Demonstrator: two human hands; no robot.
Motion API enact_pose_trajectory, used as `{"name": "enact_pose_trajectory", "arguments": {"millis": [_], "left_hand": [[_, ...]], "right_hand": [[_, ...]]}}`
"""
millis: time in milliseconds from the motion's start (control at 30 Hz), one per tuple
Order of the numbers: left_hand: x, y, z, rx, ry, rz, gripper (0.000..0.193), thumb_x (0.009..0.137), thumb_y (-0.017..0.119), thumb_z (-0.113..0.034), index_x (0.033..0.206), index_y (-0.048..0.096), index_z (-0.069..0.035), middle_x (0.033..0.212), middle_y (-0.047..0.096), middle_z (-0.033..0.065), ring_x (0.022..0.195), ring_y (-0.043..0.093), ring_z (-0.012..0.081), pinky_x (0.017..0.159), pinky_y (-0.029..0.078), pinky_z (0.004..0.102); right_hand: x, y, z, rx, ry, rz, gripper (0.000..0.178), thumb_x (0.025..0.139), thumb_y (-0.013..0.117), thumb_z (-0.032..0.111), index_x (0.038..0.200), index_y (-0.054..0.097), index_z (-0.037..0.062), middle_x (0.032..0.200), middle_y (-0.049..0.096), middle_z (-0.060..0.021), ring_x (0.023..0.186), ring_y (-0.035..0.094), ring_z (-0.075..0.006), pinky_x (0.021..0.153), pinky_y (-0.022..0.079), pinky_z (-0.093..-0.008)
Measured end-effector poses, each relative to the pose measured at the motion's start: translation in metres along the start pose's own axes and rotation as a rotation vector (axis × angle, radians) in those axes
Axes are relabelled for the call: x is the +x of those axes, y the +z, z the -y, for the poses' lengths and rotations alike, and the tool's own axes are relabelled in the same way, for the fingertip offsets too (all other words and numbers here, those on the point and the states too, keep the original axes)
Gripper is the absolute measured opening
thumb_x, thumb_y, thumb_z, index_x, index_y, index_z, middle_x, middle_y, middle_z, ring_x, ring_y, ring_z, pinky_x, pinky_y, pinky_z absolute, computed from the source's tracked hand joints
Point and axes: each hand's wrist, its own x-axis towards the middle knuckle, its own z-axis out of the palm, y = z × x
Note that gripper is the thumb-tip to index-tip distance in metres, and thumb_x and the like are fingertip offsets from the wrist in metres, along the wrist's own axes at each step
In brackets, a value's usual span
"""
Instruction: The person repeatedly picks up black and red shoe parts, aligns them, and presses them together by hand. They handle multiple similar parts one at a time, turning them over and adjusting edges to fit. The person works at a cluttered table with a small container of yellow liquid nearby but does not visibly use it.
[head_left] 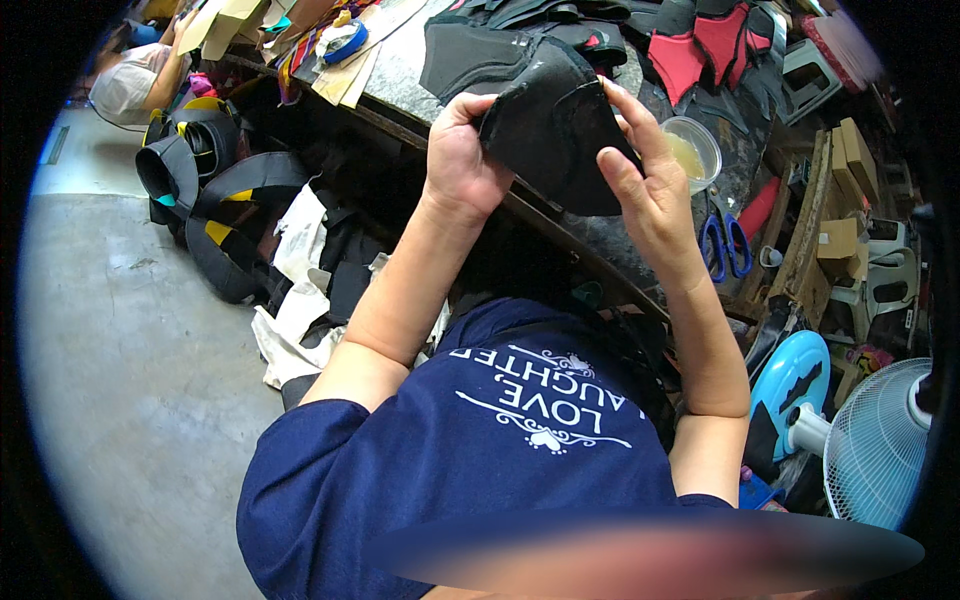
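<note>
Between my hands, above the near edge of the workbench, is a curved black piece of sheet material (560, 135), like neoprene or foam, with a raised seam along it. My left hand (467, 155) grips its left edge, the thumb on top and the other fingers hidden behind. On the other side my right hand (648, 165) holds its right edge, thumb in front and fingers at the upper corner. Just right of that hand stands a clear plastic tub (692, 152) of yellowish paste. Scissors with blue handles (725, 248) lie below the tub.
More black cut pieces (470, 62) and red-and-black ones (705, 45) lie farther back on the bench. A roll of blue tape (343, 42) sits at the far left. Black curved items (235, 230) and white cloth (300, 240) are heaped on the floor. A blue fan (875, 440) stands at right.
</note>
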Motion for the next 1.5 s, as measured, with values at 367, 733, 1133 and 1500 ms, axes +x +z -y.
{"name": "enact_pose_trajectory", "arguments": {"millis": [367,733,1133,1500], "left_hand": [[0.004,-0.025,-0.012,-0.180,-0.078,0.062,0.038,0.092,0.043,-0.016,0.109,0.066,0.009,0.109,0.070,0.0231,0.101,0.069,0.0336,0.100,0.051,0.0467],[-0.002,-0.018,-0.013,-0.031,-0.072,-0.057,0.030,0.090,0.048,-0.015,0.099,0.067,0.006,0.101,0.072,0.0201,0.093,0.070,0.0308,0.095,0.052,0.0447],[0.008,-0.008,0.004,0.161,0.131,-0.352,0.029,0.089,0.051,-0.012,0.106,0.064,0.007,0.100,0.071,0.0189,0.093,0.069,0.0309,0.092,0.054,0.0436],[0.005,0.014,-0.027,0.370,0.477,-0.222,0.035,0.099,0.052,-0.025,0.121,0.059,0.001,0.117,0.067,0.0143,0.106,0.067,0.0275,0.096,0.053,0.0430]], "right_hand": [[-0.003,0.010,-0.009,-0.655,-0.194,0.091,0.055,0.087,0.070,0.041,0.136,0.058,0.0202,0.118,0.058,-0.0155,0.103,0.060,-0.0345,0.088,0.049,-0.0426],[0.010,0.009,-0.009,0.419,0.288,0.056,0.068,0.101,0.043,0.056,0.139,0.051,0.0007,0.130,0.057,-0.0118,0.124,0.049,-0.0200,0.110,0.031,-0.0336],[-0.014,0.019,-0.023,-0.687,-0.193,0.098,0.075,0.094,0.052,0.058,0.153,0.038,0.0138,0.155,0.028,-0.0267,0.127,0.044,-0.0436,0.107,0.035,-0.0483],[0.012,-0.083,0.029,-0.643,-0.211,0.157,0.046,0.097,0.052,0.050,0.106,0.076,0.0113,0.135,0.058,-0.0171,0.129,0.050,-0.0361,0.110,0.036,-0.0446]]}}
